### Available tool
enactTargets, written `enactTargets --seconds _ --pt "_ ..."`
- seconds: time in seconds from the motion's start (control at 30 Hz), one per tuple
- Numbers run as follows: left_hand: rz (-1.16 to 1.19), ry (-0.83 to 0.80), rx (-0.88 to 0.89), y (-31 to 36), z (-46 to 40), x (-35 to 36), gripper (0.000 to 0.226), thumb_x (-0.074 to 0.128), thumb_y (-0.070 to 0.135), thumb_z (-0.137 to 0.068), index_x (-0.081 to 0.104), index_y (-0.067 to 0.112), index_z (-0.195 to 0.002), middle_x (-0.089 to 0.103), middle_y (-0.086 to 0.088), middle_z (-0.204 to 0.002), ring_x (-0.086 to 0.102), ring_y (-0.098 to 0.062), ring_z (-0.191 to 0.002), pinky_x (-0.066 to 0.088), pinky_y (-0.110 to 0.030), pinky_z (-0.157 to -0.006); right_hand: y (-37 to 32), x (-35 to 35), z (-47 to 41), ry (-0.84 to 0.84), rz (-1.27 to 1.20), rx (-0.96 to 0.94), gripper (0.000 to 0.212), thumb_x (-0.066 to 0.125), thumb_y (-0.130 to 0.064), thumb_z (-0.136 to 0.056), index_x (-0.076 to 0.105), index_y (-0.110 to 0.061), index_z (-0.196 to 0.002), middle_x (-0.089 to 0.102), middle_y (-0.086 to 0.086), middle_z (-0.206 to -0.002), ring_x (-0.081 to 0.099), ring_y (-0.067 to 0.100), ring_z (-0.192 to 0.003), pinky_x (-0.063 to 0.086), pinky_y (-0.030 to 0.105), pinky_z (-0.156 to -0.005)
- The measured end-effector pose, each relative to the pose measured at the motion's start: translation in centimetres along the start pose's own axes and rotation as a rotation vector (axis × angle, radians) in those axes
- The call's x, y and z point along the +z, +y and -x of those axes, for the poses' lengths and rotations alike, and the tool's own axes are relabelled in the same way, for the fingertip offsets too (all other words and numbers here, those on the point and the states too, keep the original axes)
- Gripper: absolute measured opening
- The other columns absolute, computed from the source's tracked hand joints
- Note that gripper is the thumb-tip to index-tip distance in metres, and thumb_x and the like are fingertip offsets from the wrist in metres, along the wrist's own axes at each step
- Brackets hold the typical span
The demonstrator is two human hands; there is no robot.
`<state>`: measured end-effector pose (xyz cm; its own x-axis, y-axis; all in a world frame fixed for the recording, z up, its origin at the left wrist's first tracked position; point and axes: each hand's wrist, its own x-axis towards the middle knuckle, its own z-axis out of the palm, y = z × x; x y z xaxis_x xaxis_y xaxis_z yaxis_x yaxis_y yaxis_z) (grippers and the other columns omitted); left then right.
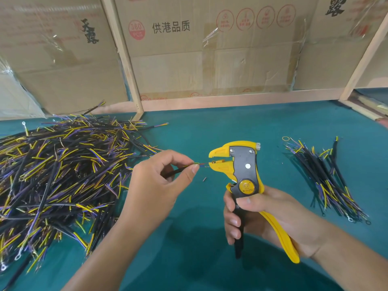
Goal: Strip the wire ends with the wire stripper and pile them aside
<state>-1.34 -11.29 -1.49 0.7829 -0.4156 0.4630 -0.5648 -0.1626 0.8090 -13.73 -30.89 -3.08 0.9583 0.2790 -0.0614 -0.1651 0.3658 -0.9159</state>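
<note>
Wire [180, 170] pinched in the left hand [156, 186] has its thin coloured ends at the open mouth of the wire stripper [241, 171], gripped by the right hand [270, 217]: feeding is underway, and next comes a firm squeeze.

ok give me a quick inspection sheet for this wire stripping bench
surface: green mat, bare between the two piles
job's things: yellow and black wire stripper held upright, nose pointing left; black wire with its coloured ends at the stripper's mouth
clutter: one small offcut lies on the mat under the wire's tip
grippers: left hand pinches the wire; right hand grips the stripper's handles
cables: large loose pile on the left; small pile on the right
surroundings: cardboard boxes behind a wooden frame
</note>
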Motion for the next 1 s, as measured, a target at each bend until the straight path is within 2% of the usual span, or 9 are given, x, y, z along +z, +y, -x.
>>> enactTargets --seconds 0.17,0.37,0.47,0.57,0.67,0.73,0.8,0.87,1.0 --pt "0.02 -0.012 -0.002 0.3 0.2 0.1 0.007 0.074 0.035 -0.08 0.071 0.029 -0.078 0.058 0.017 -0.063 0.033 -0.006 -0.051 0.028 -0.014 -0.048 -0.1 0.2 -0.1 0.027 0.025 0.005 0.02 0.069 -0.026 -0.084 0.062 -0.008 -0.09 0.05 0.014 -0.077 0.053 0.031 -0.07 0.051 0.048 -0.078" --pt "0.08 0.002 -0.019 0.2 0.0 0.0 0.009 0.074 0.034 -0.08 0.072 0.027 -0.077 0.053 0.015 -0.056 0.033 -0.005 -0.049 0.027 -0.014 -0.046 -0.1 0.2 -0.1 0.032 0.042 0.017 0.021 0.069 -0.026 -0.083 0.061 -0.007 -0.089 0.05 0.014 -0.076 0.053 0.031 -0.07 0.051 0.047 -0.079" --pt "0.095 -0.018 0.005 0.4 0.0 0.0 0.007 0.075 0.029 -0.081 0.072 0.024 -0.077 0.052 0.018 -0.053 0.035 -0.002 -0.045 0.026 -0.009 -0.045 0.0 0.2 -0.1 0.041 0.04 0.02 0.022 0.069 -0.026 -0.083 0.061 -0.007 -0.089 0.05 0.014 -0.076 0.052 0.031 -0.07 0.051 0.048 -0.078" --pt "0.103 -0.052 0.007 0.3 0.1 -0.1 0.005 0.075 0.029 -0.082 0.072 0.026 -0.079 0.052 0.018 -0.054 0.035 -0.002 -0.046 0.027 -0.01 -0.045 0.0 0.2 -0.1 0.044 0.026 0.024 0.022 0.069 -0.025 -0.083 0.061 -0.006 -0.089 0.049 0.014 -0.076 0.052 0.032 -0.07 0.05 0.049 -0.078" --pt "0.116 -0.075 0.009 0.1 0.0 -0.4 0.007 0.075 0.032 -0.082 0.073 0.026 -0.079 0.056 0.011 -0.059 0.037 -0.008 -0.05 0.029 -0.019 -0.046 0.0 0.1 0.0 0.034 0.026 0.025 0.022 0.069 -0.026 -0.084 0.061 -0.006 -0.089 0.05 0.014 -0.076 0.052 0.031 -0.07 0.05 0.048 -0.078" --pt "0.125 -0.091 0.011 0.1 -0.1 -0.5 0.013 0.076 0.038 -0.081 0.073 0.025 -0.081 0.061 -0.002 -0.064 0.04 -0.029 -0.055 0.032 -0.034 -0.047 0.0 0.1 0.0 0.026 0.027 0.03 0.021 0.068 -0.026 -0.084 0.061 -0.007 -0.089 0.05 0.014 -0.076 0.052 0.031 -0.07 0.05 0.048 -0.078" --pt "0.155 -0.102 0.006 0.2 -0.2 -0.7 0.018 0.075 0.042 -0.079 0.074 0.024 -0.082 0.063 -0.014 -0.071 0.044 -0.036 -0.06 0.034 -0.047 -0.051 0.0 0.1 0.0 0.016 0.016 0.039 0.02 0.068 -0.026 -0.085 0.061 -0.007 -0.088 0.05 0.014 -0.076 0.052 0.031 -0.069 0.05 0.047 -0.077" --pt "0.183 -0.118 -0.001 0.4 -0.3 -0.9 0.014 0.077 0.037 -0.08 0.075 0.023 -0.082 0.065 -0.014 -0.074 0.045 -0.033 -0.061 0.034 -0.049 -0.054 -0.1 0.1 0.1 -0.002 -0.004 0.049 0.02 0.068 -0.025 -0.086 0.06 -0.006 -0.088 0.049 0.014 -0.075 0.052 0.031 -0.068 0.05 0.047 -0.075" --pt "0.224 -0.167 -0.024 0.6 -0.3 -1.2 0.009 0.075 0.028 -0.081 0.075 0.019 -0.083 0.068 -0.012 -0.077 0.051 -0.017 -0.066 0.038 -0.034 -0.058 -0.2 0.1 0.3 -0.057 -0.008 0.059 0.021 0.065 -0.025 -0.089 0.058 -0.006 -0.087 0.05 0.013 -0.074 0.052 0.03 -0.065 0.049 0.046 -0.073"
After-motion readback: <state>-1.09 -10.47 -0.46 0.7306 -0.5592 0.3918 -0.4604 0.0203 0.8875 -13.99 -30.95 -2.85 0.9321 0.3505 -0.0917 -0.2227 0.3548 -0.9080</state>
